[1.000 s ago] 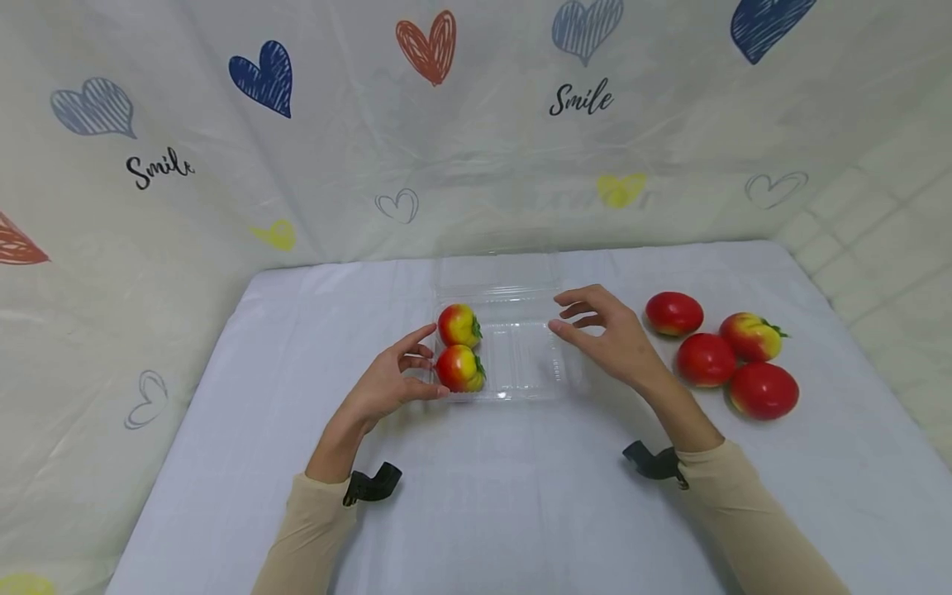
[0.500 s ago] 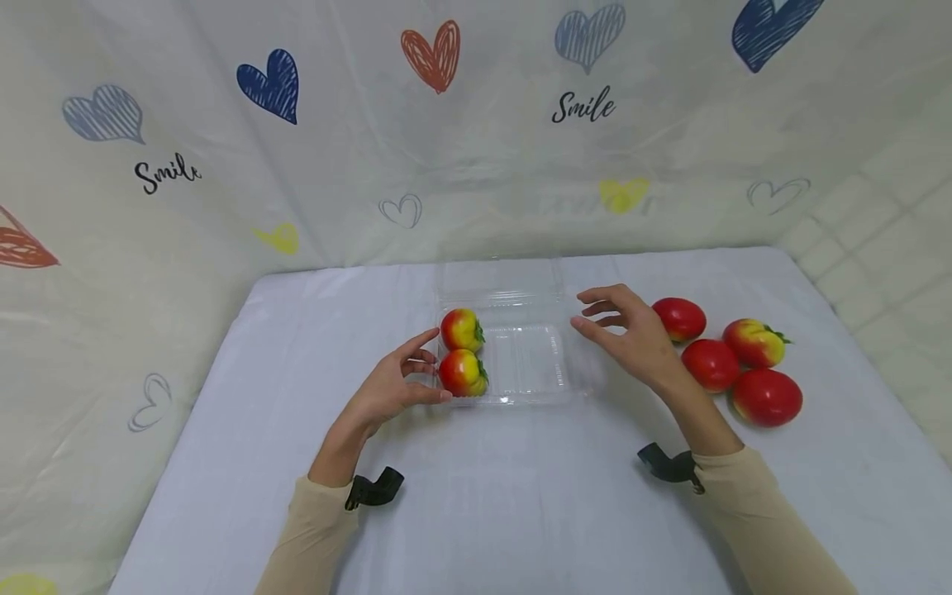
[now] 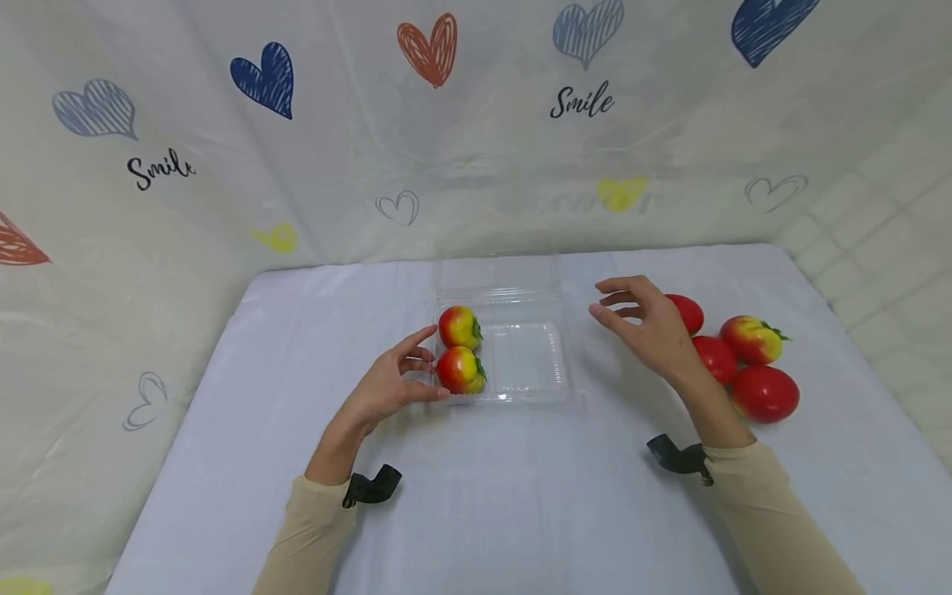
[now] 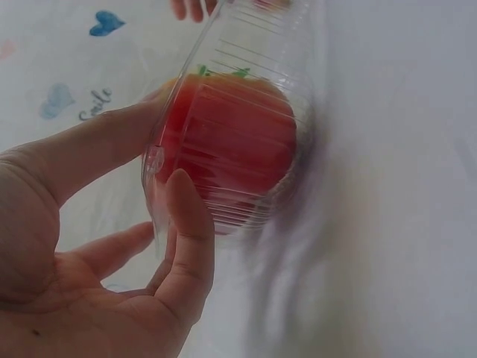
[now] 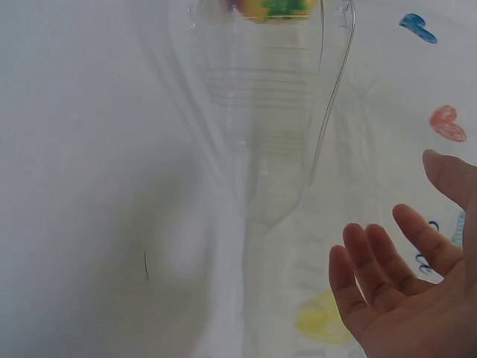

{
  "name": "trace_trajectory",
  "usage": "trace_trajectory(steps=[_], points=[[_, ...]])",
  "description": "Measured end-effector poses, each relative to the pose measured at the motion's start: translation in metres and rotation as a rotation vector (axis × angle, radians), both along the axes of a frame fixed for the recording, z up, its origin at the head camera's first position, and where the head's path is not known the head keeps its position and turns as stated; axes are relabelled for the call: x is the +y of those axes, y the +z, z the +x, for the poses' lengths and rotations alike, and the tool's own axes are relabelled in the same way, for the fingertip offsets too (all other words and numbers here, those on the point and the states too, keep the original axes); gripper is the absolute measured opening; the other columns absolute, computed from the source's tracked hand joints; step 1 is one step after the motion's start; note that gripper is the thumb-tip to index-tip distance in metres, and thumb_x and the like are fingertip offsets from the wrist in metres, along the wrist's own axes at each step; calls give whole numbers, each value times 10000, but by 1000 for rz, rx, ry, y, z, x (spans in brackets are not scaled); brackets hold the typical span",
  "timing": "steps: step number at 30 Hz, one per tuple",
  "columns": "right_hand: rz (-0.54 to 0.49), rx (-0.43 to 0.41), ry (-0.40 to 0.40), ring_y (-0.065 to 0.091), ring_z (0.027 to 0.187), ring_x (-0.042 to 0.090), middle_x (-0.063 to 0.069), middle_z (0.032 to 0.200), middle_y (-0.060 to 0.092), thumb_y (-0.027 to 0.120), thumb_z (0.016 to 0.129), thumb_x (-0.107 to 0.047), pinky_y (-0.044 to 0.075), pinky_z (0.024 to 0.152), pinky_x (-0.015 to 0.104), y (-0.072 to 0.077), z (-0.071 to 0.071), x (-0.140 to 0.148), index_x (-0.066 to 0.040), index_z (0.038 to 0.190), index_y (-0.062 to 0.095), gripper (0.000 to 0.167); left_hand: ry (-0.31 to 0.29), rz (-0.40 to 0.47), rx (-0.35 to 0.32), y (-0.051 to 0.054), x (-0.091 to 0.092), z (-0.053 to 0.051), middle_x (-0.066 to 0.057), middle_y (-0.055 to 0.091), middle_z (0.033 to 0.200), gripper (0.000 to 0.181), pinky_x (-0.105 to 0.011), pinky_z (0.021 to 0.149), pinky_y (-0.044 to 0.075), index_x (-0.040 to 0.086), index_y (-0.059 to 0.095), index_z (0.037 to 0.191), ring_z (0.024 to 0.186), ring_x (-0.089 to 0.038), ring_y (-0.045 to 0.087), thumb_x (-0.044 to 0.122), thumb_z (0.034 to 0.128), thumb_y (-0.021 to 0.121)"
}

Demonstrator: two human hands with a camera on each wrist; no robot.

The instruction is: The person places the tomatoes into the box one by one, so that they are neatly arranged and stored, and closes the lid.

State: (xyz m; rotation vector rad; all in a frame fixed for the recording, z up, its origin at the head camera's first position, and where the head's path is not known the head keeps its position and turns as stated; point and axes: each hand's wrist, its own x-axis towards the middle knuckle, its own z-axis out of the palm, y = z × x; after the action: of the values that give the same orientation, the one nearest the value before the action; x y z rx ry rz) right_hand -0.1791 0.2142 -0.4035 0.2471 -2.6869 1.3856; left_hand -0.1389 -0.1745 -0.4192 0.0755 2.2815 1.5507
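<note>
A clear plastic clamshell container (image 3: 521,355) lies with its lid (image 3: 497,273) raised at the back. Two red-and-yellow fruits with green leafy tops, one nearer (image 3: 461,370) and one farther (image 3: 459,327), sit in its left side. My left hand (image 3: 387,380) grips the container's left edge, thumb at the near corner; in the left wrist view, fingertips (image 4: 186,201) touch its ribbed wall. My right hand (image 3: 647,326) hovers right of the container, fingers loosely bent around nothing. It partly covers two red fruits, one at the back (image 3: 687,312) and one in front (image 3: 716,359).
On the right of the white-covered table (image 3: 476,512), a red-and-yellow fruit (image 3: 751,339) and a red fruit (image 3: 764,393) lie beside the partly hidden ones. A white cloth with printed hearts (image 3: 335,165) hangs behind the table.
My right hand has moved right, away from the container's right side and towards the loose fruits. The left hand has stayed at the container's left edge.
</note>
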Motion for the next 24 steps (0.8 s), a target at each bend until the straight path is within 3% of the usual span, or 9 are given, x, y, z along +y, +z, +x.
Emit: trace_trajectory(steps=[3,12,17,24], points=[[3,-5,-12,621,1236,295,87,1410,590,731,971,-372,409,859,7,0,-1,4,-139,1397,590,506,-2,1,1,0,0,0,-82,560,1311,935,-300,883,543,368,408,1584,1207,-256,576,192,807,897],[9,-19,-35,607,1225,272,76,1411,581,694,989,-423,410,857,7,1,-3,15,-147,1401,590,507,6,0,-11,-2,0,0,-79,557,1321,939,-299,881,555,391,407,1578,1216,-256,569,197,802,901],[22,-10,-62,592,1204,232,53,1392,590,695,988,-428,441,896,68,2,-3,21,-160,1399,602,499,2,-1,-10,-2,0,0,-82,556,1322,936,-299,877,552,396,407,1576,1215,-258,567,208,804,902],[32,-16,-71,570,1255,298,96,1417,565,689,990,-433,440,935,114,0,-7,31,-136,1412,586,526,4,1,-9,-2,0,0,-83,560,1323,935,-306,855,564,411,412,1569,1214,-265,566,206,801,905]])
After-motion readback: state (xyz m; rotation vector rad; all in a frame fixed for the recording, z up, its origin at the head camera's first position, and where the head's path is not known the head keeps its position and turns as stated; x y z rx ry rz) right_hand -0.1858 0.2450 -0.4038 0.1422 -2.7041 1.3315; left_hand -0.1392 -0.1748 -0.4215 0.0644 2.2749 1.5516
